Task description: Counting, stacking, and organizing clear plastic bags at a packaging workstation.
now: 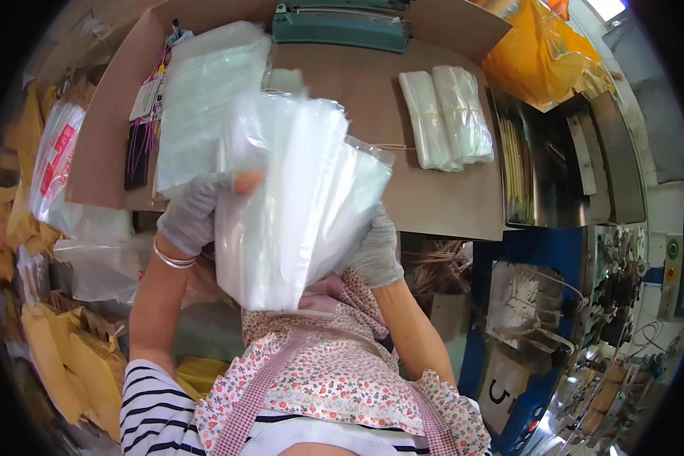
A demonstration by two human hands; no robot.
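Both my hands wear grey gloves and hold up a thick sheaf of clear plastic bags (pixel 289 213) in front of my apron. My left hand (pixel 197 209) grips its left side, with a bare thumb tip on the front. Round the lower right edge, my right hand (pixel 378 247) is closed, its fingers partly hidden by the plastic. The sheaf is fanned into several layers at its upper right and slightly blurred. Behind it on the brown tabletop (pixel 342 76) lies a large flat stack of clear bags (pixel 205 99).
Two rolled bundles of bags (pixel 448 118) lie at the table's right. A green bench sealer (pixel 342 26) stands at the back. A dark phone (pixel 136 156) and purple ties (pixel 158 83) lie at the left. Right of the table are a metal tray of sticks (pixel 515 167) and a blue machine (pixel 536 251).
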